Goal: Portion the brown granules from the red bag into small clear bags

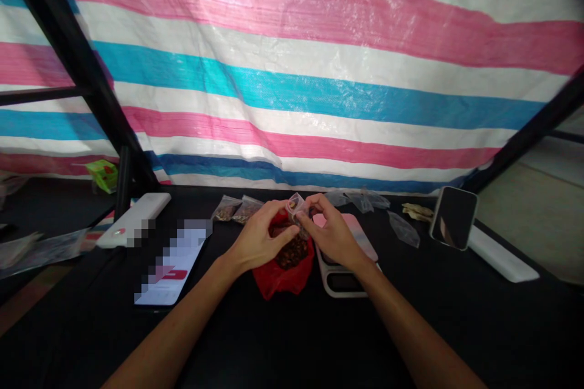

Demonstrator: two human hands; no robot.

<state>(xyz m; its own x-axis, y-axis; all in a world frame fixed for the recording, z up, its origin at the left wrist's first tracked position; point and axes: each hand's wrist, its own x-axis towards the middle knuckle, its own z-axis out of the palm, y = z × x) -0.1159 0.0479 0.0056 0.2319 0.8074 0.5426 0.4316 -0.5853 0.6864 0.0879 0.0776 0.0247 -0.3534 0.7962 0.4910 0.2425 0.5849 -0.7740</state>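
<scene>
A small clear zip bag (297, 202) is held up over a red plastic bag (285, 282), its mouth open toward me. My right hand (329, 228) pinches the zip bag's right side between thumb and fingers. From the other side, my left hand (264, 232) closes on its left edge, fingertips at the rim and thumb lower down. Dark brown, seed-like bits (292, 254) fill the red bag beneath my hands. A kitchen scale (344, 285) lies under my right hand and wrist, which partly cover its pinkish top.
Two filled zip bags (225, 209) lie behind my left hand. Several flat clear bags (362, 200) are at the back right. A lit phone (182, 267) and white power bank (148, 209) lie left; a propped phone (454, 217) and white bar (502, 253) stand right. Striped sheeting (319, 91) hangs behind.
</scene>
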